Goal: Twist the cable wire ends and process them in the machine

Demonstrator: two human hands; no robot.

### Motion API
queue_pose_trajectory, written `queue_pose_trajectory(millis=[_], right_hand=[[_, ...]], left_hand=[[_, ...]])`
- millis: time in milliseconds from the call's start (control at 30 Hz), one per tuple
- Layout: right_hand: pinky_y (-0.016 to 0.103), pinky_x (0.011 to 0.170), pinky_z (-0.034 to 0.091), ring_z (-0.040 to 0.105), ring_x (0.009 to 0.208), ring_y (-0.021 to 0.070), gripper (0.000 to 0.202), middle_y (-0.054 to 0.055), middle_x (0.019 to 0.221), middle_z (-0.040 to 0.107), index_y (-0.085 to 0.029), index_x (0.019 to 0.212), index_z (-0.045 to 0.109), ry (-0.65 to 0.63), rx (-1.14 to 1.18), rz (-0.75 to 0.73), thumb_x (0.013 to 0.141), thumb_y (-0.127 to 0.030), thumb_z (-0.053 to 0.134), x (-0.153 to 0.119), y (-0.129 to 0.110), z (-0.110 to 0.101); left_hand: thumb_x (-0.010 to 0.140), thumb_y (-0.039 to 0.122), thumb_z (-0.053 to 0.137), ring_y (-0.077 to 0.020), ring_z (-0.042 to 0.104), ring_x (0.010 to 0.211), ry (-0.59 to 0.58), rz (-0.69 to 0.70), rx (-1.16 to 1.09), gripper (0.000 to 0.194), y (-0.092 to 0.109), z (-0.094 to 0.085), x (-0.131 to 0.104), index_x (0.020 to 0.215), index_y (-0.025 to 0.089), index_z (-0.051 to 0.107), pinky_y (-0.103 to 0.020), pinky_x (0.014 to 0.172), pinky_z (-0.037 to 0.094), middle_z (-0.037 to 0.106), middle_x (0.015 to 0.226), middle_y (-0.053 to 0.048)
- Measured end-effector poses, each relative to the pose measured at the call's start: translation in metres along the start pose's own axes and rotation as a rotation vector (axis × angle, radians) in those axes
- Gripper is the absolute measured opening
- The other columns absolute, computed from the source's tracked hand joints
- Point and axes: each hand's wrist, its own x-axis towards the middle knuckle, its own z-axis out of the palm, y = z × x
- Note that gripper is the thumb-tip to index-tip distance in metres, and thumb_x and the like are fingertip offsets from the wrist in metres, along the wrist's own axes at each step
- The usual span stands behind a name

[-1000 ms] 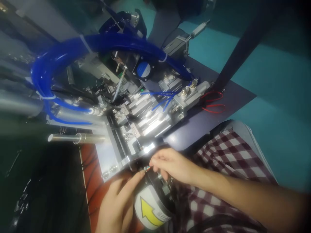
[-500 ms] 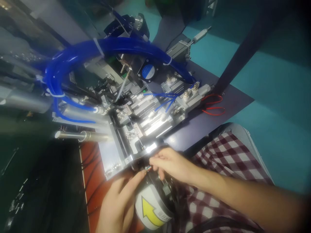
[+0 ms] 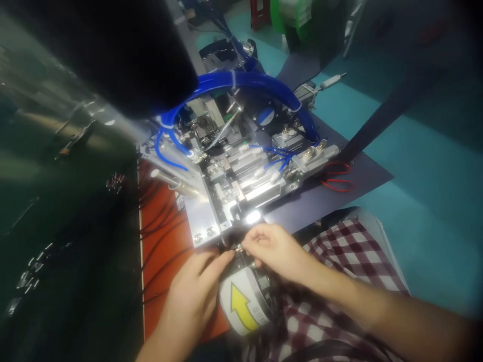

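A small shiny metal part (image 3: 238, 247) sits between the fingertips of both hands, at the near edge of a metal machine fixture (image 3: 252, 183). My right hand (image 3: 277, 251) pinches it from the right with thumb and forefinger. From the left, my left hand (image 3: 198, 286) closes thumb and finger on its other end. Just below the fingertips is a round motor-like body with a white label (image 3: 245, 306) bearing a yellow arrow. Some fingers of the left hand are hidden behind its thumb, and the part's exact kind is too small to make out.
A thick blue tube (image 3: 249, 80) arches over the fixture. Red wire loops (image 3: 339, 183) stick out at its right. An orange-red board (image 3: 162, 281) with dark cables lies at left. A dark blurred object (image 3: 124, 55) blocks the upper left.
The view has shifted, so the fixture appears farther right and a dark object now covers the upper left. Both hands stay at the small metal part, fingertips slightly closer together.
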Motion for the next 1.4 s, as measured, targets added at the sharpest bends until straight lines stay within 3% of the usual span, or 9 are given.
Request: queue_pose_trajectory(millis=[233,500,600,700,800,967,1100,1200,1400], right_hand=[[0.022,0.05,0.036,0.049,0.042,0.0085,0.018,-0.006,0.044,0.053,-0.017,0.064,0.053,-0.119,0.14,0.042,0.082,-0.017,0.051,0.006,0.005,0.003],[0.023,0.053,0.037,0.053,0.046,0.0098,0.025,-0.004,0.048,0.056,-0.016,0.068,0.056,-0.076,0.138,0.024,0.083,-0.036,0.056,0.002,0.007,0.004],[0.023,0.054,0.036,0.05,0.048,0.0093,0.023,-0.005,0.048,0.055,-0.016,0.067,0.056,-0.065,0.121,-0.009,0.081,-0.034,0.06,0.001,0.007,0.007],[0.022,0.052,0.035,0.047,0.046,0.0084,0.019,-0.005,0.046,0.054,-0.016,0.066,0.055,-0.077,0.179,0.048,0.078,-0.03,0.061,0.003,0.008,0.01],[0.022,0.051,0.034,0.046,0.044,0.0082,0.019,-0.005,0.043,0.053,-0.016,0.061,0.053,-0.097,0.208,0.078,0.075,-0.028,0.059,0.005,0.007,0.011],[0.023,0.05,0.036,0.046,0.043,0.0096,0.012,-0.006,0.042,0.055,-0.018,0.067,0.052,-0.021,0.085,0.032,0.076,-0.025,0.056,0.003,0.002,0.014],[0.023,0.05,0.034,0.046,0.043,0.0097,0.015,-0.006,0.041,0.052,-0.017,0.064,0.052,-0.05,0.072,0.083,0.077,-0.025,0.055,0.003,0.001,0.011],[0.022,0.053,0.033,0.044,0.046,0.0081,0.021,-0.005,0.046,0.051,-0.015,0.064,0.056,-0.119,0.107,0.097,0.08,-0.029,0.057,0.003,0.004,0.005],[0.023,0.055,0.033,0.047,0.054,0.0095,0.031,-0.003,0.056,0.053,-0.015,0.066,0.057,-0.098,0.147,0.036,0.086,-0.039,0.057,0.0,0.01,0.007]], left_hand=[[0.09,0.007,0.042,-0.014,0.06,0.088,0.078,0.003,-0.119,0.028,0.0,0.001,0.003,0.108,0.015,0.062,-0.02,0.072,0.05,0.058,0.101,-0.009],[0.09,0.006,0.042,-0.0143,0.06,0.086,0.117,-0.024,-0.179,0.029,-0.003,0.007,0.001,0.107,0.016,0.064,-0.02,0.07,0.051,0.058,0.1,-0.009],[0.09,0.007,0.042,-0.0146,0.059,0.084,0.141,-0.031,-0.194,0.029,-0.004,0.01,0.0,0.107,0.016,0.064,-0.021,0.068,0.051,0.058,0.098,-0.009],[0.09,0.008,0.042,-0.0149,0.059,0.082,0.153,-0.031,-0.208,0.029,-0.004,0.01,-0.002,0.108,0.016,0.063,-0.022,0.068,0.051,0.057,0.094,-0.008],[0.09,0.009,0.041,-0.0157,0.059,0.079,0.133,-0.036,-0.191,0.03,-0.004,0.01,-0.002,0.108,0.016,0.064,-0.023,0.065,0.052,0.057,0.091,-0.008],[0.093,0.013,0.038,-0.0173,0.059,0.08,0.107,-0.039,-0.116,0.03,-0.003,0.012,-0.004,0.109,0.018,0.064,-0.025,0.064,0.052,0.058,0.091,-0.008],[0.095,0.016,0.033,-0.0179,0.056,0.082,0.167,-0.072,-0.05,0.033,-0.002,0.02,-0.01,0.111,0.022,0.062,-0.026,0.065,0.049,0.057,0.092,-0.007],[0.094,0.014,0.034,-0.0197,0.053,0.084,0.147,-0.106,-0.002,0.036,-0.002,0.023,-0.014,0.115,0.025,0.06,-0.027,0.064,0.048,0.055,0.092,-0.007],[0.091,0.009,0.033,-0.0179,0.05,0.075,0.176,-0.099,-0.017,0.044,-0.007,0.019,-0.014,0.12,0.029,0.058,-0.023,0.056,0.044,0.05,0.084,-0.005]])
